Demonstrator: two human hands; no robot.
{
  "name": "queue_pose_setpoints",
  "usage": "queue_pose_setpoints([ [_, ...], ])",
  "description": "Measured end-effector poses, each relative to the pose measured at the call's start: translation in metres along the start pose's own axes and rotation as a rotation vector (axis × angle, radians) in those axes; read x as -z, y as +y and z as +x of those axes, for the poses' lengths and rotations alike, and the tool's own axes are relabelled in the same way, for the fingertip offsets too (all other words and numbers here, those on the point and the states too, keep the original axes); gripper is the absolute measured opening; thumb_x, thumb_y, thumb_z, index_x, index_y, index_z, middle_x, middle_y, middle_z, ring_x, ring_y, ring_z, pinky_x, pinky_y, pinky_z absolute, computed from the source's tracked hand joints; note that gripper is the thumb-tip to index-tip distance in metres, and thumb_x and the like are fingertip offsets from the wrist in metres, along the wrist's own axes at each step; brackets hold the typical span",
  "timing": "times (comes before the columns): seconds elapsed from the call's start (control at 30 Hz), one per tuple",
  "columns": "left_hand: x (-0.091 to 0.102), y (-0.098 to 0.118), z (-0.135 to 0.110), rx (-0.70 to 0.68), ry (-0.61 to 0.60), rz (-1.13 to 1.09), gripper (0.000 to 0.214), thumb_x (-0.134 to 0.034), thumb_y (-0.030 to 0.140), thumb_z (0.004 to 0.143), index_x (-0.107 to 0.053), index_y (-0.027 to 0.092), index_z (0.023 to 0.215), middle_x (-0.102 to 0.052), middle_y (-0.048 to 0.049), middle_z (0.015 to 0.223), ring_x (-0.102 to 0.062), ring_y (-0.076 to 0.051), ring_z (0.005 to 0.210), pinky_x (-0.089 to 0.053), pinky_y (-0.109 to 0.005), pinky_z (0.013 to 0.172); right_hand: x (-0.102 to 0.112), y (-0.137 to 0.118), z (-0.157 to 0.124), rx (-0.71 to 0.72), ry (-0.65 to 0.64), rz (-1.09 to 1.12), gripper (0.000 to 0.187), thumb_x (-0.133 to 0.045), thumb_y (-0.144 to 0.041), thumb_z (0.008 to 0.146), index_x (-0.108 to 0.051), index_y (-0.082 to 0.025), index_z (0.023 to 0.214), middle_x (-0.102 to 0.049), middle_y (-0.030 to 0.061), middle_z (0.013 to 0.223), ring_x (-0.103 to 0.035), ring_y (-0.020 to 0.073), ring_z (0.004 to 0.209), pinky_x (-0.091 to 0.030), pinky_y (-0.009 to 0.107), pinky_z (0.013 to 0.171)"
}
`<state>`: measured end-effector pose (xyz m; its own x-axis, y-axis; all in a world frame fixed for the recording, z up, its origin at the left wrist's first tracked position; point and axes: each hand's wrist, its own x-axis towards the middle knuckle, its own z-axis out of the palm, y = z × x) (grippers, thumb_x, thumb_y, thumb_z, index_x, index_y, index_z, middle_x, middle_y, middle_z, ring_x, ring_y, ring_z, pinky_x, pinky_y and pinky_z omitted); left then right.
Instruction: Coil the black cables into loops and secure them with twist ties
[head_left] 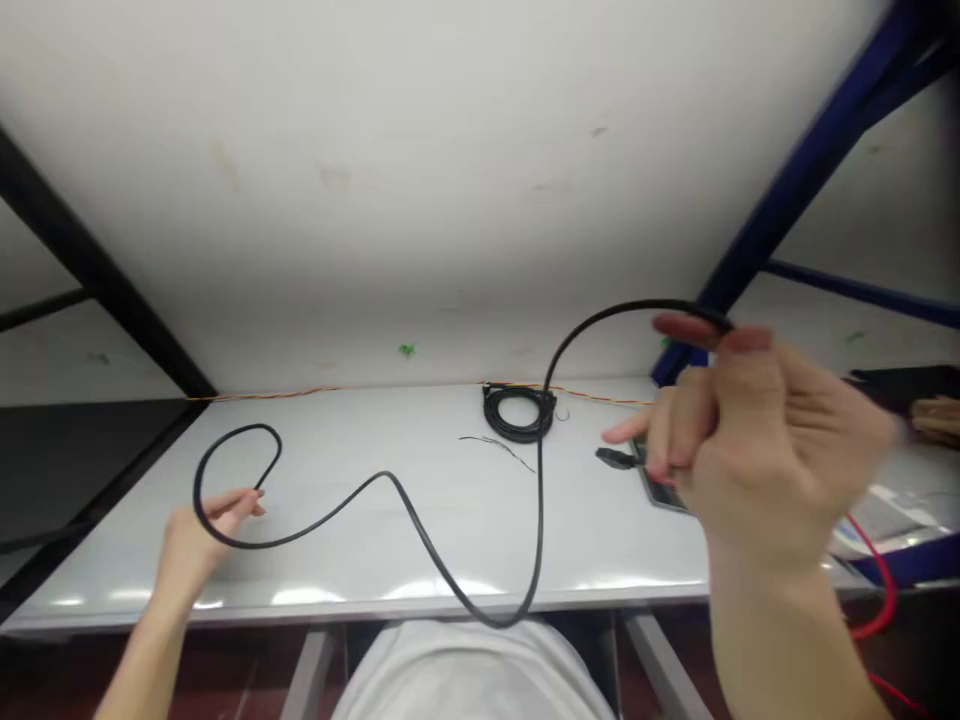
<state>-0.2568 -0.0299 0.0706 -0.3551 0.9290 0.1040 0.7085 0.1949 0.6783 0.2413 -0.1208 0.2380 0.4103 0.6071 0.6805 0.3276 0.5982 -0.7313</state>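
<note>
A long black round cable (337, 516) sags in a wide curve between my hands, dipping below the table's front edge. My left hand (199, 540) pinches it near the left end of the curve, where it forms a loop above the tabletop. My right hand (757, 440), raised and slightly blurred, grips the cable's other stretch between its fingers. Just below the right hand, a black connector (616, 458) lies on a dark flat device (660, 490), partly hidden by the fingers. A coil of black cable (519, 412) sits behind, with a thin dark wire (496, 450) beside it.
The white table (360, 425) stands inside a frame of black and blue metal bars (795, 190). A twisted orange-yellow wire (592, 392) runs along its back edge. A red cable (881, 575) hangs at the right. A white shirt (465, 675) shows below the front edge.
</note>
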Motion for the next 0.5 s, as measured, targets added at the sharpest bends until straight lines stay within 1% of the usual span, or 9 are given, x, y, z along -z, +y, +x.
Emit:
queue_pose_setpoints([
  [0.03,-0.01,0.002,-0.004,-0.014,-0.039,-0.007,0.037,-0.071,0.056,0.071,-0.079,0.02,0.075,-0.082,-0.0052,0.086,-0.073,-0.036,0.105,-0.054,-0.039,0.093,-0.016,-0.002,-0.005,-0.032,-0.025,0.055,0.044,-0.052,-0.044,0.107,-0.063,-0.025,0.07,-0.043,-0.0065,0.042,-0.049,0.0126,0.039,-0.063,0.039,0.067],
  [0.07,-0.019,0.005,-0.008,-0.019,-0.068,-0.021,0.041,-0.07,0.06,0.071,-0.08,0.02,0.077,-0.082,-0.0073,0.085,-0.074,-0.037,0.102,-0.055,-0.04,0.091,-0.03,-0.003,-0.01,-0.082,-0.082,0.098,0.043,-0.05,-0.046,0.107,-0.068,-0.024,0.076,-0.043,-0.0069,0.042,-0.05,0.0128,0.039,-0.063,0.038,0.065],
  [0.1,-0.027,0.007,-0.012,-0.022,-0.097,-0.034,0.044,-0.07,0.061,0.072,-0.08,0.019,0.078,-0.082,-0.009,0.086,-0.074,-0.037,0.099,-0.055,-0.041,0.09,-0.042,-0.001,-0.015,-0.158,-0.171,0.14,0.037,-0.05,-0.048,0.107,-0.073,-0.023,0.095,-0.046,-0.0078,0.044,-0.05,0.0129,0.039,-0.063,0.036,0.061],
  [0.13,-0.035,0.01,-0.015,-0.023,-0.124,-0.042,0.045,-0.069,0.062,0.072,-0.08,0.019,0.08,-0.082,-0.0103,0.086,-0.075,-0.037,0.099,-0.056,-0.041,0.089,-0.052,0.002,-0.018,-0.217,-0.277,0.186,0.037,-0.048,-0.05,0.107,-0.072,-0.023,0.115,-0.047,-0.0088,0.046,-0.049,0.0128,0.04,-0.062,0.034,0.058],
  [0.17,-0.042,0.013,-0.018,-0.028,-0.151,-0.048,0.045,-0.07,0.061,0.072,-0.081,0.019,0.082,-0.082,-0.011,0.088,-0.075,-0.037,0.099,-0.056,-0.042,0.089,-0.06,0.006,-0.021,-0.266,-0.389,0.222,0.042,-0.046,-0.051,0.108,-0.065,-0.024,0.134,-0.049,-0.0095,0.048,-0.05,0.0129,0.041,-0.061,0.032,0.056],
  [0.23,-0.054,0.02,-0.022,-0.037,-0.189,-0.06,0.045,-0.071,0.058,0.071,-0.082,0.018,0.089,-0.082,-0.011,0.089,-0.075,-0.037,0.098,-0.056,-0.042,0.09,-0.074,0.017,-0.023,-0.328,-0.601,0.267,0.051,-0.043,-0.049,0.109,-0.05,-0.023,0.152,-0.052,-0.0092,0.053,-0.054,0.0129,0.045,-0.059,0.03,0.057],
  [0.33,-0.067,0.03,-0.025,-0.058,-0.264,-0.146,0.051,-0.07,0.052,0.071,-0.08,0.015,0.103,-0.082,-0.0106,0.086,-0.076,-0.034,0.09,-0.056,-0.043,0.089,-0.094,0.033,-0.024,-0.403,-0.822,0.276,0.05,-0.046,-0.044,0.107,-0.054,-0.019,0.149,-0.062,-0.0045,0.065,-0.062,0.0127,0.055,-0.056,0.027,0.059],
  [0.43,-0.071,0.041,-0.028,-0.077,-0.337,-0.234,0.052,-0.069,0.047,0.07,-0.078,0.012,0.108,-0.08,-0.0098,0.082,-0.076,-0.032,0.085,-0.056,-0.042,0.089,-0.114,0.046,-0.029,-0.472,-0.922,0.254,0.04,-0.055,-0.04,0.103,-0.065,-0.016,0.134,-0.07,0.0008,0.078,-0.064,0.0123,0.062,-0.053,0.024,0.057],
  [0.5,-0.071,0.048,-0.031,-0.085,-0.405,-0.26,0.051,-0.069,0.044,0.071,-0.078,0.012,0.11,-0.08,-0.0097,0.082,-0.075,-0.031,0.085,-0.055,-0.041,0.088,-0.127,0.055,-0.034,-0.5,-0.956,0.23,0.034,-0.058,-0.038,0.1,-0.068,-0.015,0.124,-0.072,0.003,0.08,-0.064,0.012,0.062,-0.05,0.022,0.056],
])
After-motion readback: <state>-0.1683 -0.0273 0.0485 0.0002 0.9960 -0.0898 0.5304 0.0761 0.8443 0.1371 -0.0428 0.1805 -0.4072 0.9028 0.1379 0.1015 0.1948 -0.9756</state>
